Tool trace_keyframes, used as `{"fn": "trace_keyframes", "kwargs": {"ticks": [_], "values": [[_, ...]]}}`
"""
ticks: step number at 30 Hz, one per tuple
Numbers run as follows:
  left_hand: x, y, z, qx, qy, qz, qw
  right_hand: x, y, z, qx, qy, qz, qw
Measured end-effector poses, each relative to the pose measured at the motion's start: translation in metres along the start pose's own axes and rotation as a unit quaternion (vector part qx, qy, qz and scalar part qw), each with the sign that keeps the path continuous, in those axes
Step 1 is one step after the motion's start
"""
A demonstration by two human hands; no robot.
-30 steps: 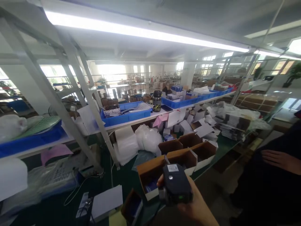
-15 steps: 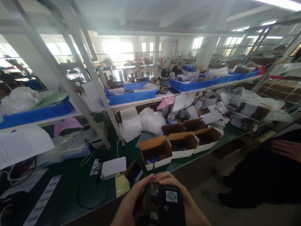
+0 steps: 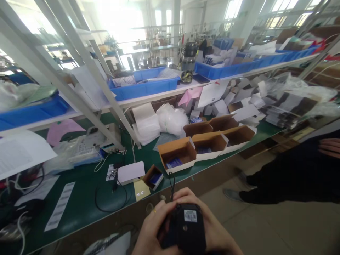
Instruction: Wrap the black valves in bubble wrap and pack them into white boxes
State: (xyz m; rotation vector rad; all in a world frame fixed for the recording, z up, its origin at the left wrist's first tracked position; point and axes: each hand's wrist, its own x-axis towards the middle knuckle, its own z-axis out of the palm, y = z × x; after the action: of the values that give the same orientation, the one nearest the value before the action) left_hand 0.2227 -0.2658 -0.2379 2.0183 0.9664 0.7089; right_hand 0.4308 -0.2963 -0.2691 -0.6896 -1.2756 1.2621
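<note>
A black boxy device (image 3: 195,232) with a white printed label and a thin black cord is held low in front of me, at the bottom of the head view. My left hand (image 3: 156,225), a ring on one finger, wraps around its left side. The right side is gripped by my right hand (image 3: 209,223), whose fingers curl over the far edge. What kind of device it is I cannot make out. Beyond it, on the green bench, stand a small open box (image 3: 149,175) and an open brown-lined carton (image 3: 183,150) with blue items inside.
Several open cartons (image 3: 235,136) line the bench's front edge. Blue trays (image 3: 148,88) and a jar (image 3: 188,63) stand on the shelf above. A white block (image 3: 130,171), a cable (image 3: 106,210) and a label strip (image 3: 60,207) lie leftward. Another person's legs (image 3: 287,177) are at right.
The view has tilted downward, so the bench appears higher and more floor shows. Both hands still hold the black device, and more of its cord is visible.
</note>
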Motion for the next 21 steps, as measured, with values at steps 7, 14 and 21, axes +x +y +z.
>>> {"fn": "trace_keyframes", "kwargs": {"ticks": [7, 14, 21], "values": [[-0.003, -0.003, -0.003, 0.008, 0.010, -0.011, 1.000, 0.007, 0.000, 0.004, 0.012, -0.009, -0.002, 1.000], [-0.010, -0.011, -0.003, 0.032, 0.023, -0.010, 0.999, 0.006, 0.002, 0.004, -0.003, -0.018, 0.004, 1.000], [-0.008, -0.005, -0.007, 0.013, 0.016, 0.000, 1.000, 0.008, 0.001, 0.005, -0.001, -0.032, 0.001, 0.999]]}}
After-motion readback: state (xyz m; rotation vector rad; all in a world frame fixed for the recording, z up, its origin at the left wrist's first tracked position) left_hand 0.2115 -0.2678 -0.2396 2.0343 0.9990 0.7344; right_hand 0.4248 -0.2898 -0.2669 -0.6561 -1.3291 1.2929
